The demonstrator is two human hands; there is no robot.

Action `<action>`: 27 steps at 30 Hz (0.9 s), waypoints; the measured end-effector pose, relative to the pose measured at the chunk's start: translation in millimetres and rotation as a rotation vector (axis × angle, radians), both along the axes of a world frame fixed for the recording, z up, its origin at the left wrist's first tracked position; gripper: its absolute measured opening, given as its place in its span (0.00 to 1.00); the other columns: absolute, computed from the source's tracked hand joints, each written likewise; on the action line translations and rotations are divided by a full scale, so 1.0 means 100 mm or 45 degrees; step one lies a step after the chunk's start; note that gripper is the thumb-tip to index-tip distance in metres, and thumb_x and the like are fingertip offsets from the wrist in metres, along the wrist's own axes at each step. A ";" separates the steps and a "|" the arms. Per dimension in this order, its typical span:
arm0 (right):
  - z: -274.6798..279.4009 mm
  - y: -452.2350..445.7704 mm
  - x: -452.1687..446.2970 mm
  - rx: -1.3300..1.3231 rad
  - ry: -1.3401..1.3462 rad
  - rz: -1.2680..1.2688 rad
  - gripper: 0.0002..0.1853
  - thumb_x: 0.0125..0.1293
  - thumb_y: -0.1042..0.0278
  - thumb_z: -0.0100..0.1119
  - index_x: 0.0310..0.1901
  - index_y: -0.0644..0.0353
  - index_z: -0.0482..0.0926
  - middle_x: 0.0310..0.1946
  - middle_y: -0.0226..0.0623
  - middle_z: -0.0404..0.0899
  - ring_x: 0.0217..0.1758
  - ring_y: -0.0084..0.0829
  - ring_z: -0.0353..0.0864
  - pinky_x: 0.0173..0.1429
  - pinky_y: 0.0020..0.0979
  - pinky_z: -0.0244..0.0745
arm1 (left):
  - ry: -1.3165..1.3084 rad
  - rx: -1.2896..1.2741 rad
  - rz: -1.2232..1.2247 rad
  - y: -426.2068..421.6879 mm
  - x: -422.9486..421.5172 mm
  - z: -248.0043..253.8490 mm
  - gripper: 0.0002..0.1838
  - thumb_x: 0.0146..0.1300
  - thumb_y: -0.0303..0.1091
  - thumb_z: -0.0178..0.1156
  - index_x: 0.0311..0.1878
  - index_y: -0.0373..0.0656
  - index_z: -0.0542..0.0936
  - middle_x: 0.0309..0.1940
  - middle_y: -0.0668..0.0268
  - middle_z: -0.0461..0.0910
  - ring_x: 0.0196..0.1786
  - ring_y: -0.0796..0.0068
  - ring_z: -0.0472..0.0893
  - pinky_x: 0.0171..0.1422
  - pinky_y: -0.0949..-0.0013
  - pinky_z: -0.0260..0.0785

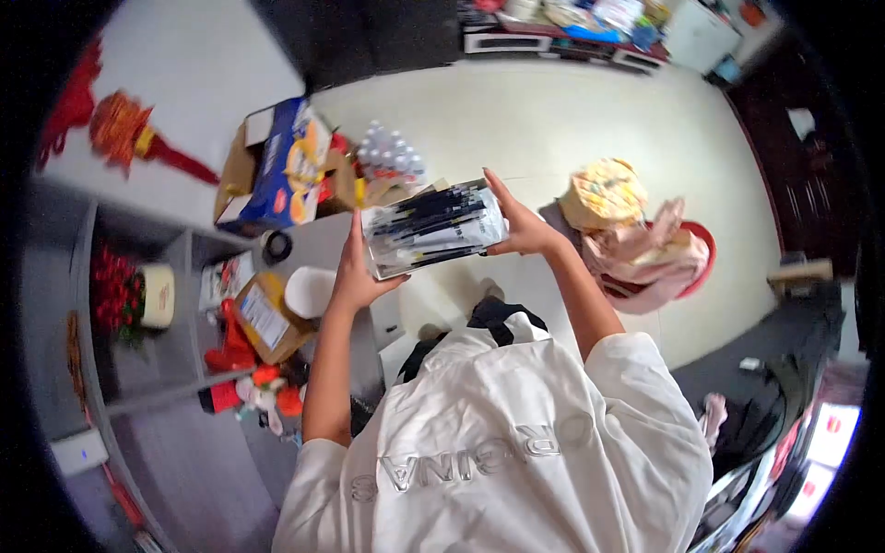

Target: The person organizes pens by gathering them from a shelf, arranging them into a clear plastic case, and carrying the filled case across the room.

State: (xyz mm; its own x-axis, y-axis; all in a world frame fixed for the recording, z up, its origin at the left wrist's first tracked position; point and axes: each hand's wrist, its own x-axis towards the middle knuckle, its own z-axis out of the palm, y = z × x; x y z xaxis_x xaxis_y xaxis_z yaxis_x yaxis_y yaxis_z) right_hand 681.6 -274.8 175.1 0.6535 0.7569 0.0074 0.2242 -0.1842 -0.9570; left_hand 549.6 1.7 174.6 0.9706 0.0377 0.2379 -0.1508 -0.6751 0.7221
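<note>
An open box of dark pens or refills [433, 226], some in clear plastic wrapping, is held up between my two hands in front of my body. My left hand [358, 272] grips its left end, with the thumb along the near edge and the fingers at the side. On the right end, my right hand [519, 224] is wrapped round the corner, fingers at the far edge and thumb at the near one. The underside of the box is hidden.
At the left, a grey counter holds a blue and yellow carton [286, 170], a tape roll [277, 245] and a cardboard parcel [267, 323]. Wrapped bottles [390, 155] stand beyond. A red chair [702, 253] with pink cloth and a yellow bag [604, 195] is at the right.
</note>
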 end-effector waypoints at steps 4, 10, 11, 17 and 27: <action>-0.22 -0.64 -0.06 0.006 0.001 -0.200 0.65 0.32 0.80 0.70 0.69 0.52 0.32 0.68 0.49 0.43 0.71 0.36 0.46 0.69 0.33 0.47 | 0.059 -0.028 -0.219 -0.43 0.37 -0.17 0.65 0.31 0.42 0.75 0.69 0.45 0.40 0.59 0.47 0.62 0.61 0.49 0.64 0.63 0.56 0.59; -0.40 -1.69 -0.12 -0.059 -0.037 -0.463 0.65 0.34 0.76 0.71 0.68 0.54 0.31 0.67 0.52 0.47 0.66 0.37 0.58 0.65 0.30 0.54 | 0.103 0.068 -0.457 -1.35 1.02 -0.48 0.65 0.32 0.46 0.75 0.69 0.45 0.39 0.60 0.48 0.61 0.61 0.49 0.64 0.65 0.56 0.56; -0.47 -1.83 -0.11 0.005 0.024 -0.504 0.63 0.34 0.81 0.67 0.69 0.54 0.31 0.69 0.45 0.43 0.69 0.32 0.49 0.68 0.28 0.47 | 0.090 0.062 -0.492 -1.50 1.10 -0.49 0.65 0.32 0.46 0.75 0.69 0.44 0.39 0.60 0.47 0.60 0.61 0.49 0.63 0.64 0.56 0.56; -0.86 -2.48 0.03 0.191 0.150 -0.710 0.55 0.38 0.83 0.61 0.69 0.57 0.40 0.64 0.37 0.53 0.63 0.27 0.57 0.63 0.24 0.53 | 0.071 0.037 -0.569 -2.25 1.51 -0.80 0.65 0.32 0.45 0.75 0.68 0.41 0.39 0.61 0.47 0.58 0.62 0.50 0.62 0.63 0.56 0.58; -1.44 -2.93 0.25 0.659 0.661 -1.023 0.46 0.41 0.90 0.53 0.67 0.60 0.49 0.58 0.34 0.63 0.58 0.25 0.64 0.59 0.24 0.60 | 0.201 -0.137 -0.723 -2.91 2.13 -1.48 0.64 0.34 0.43 0.74 0.68 0.38 0.38 0.61 0.47 0.56 0.61 0.53 0.63 0.61 0.60 0.63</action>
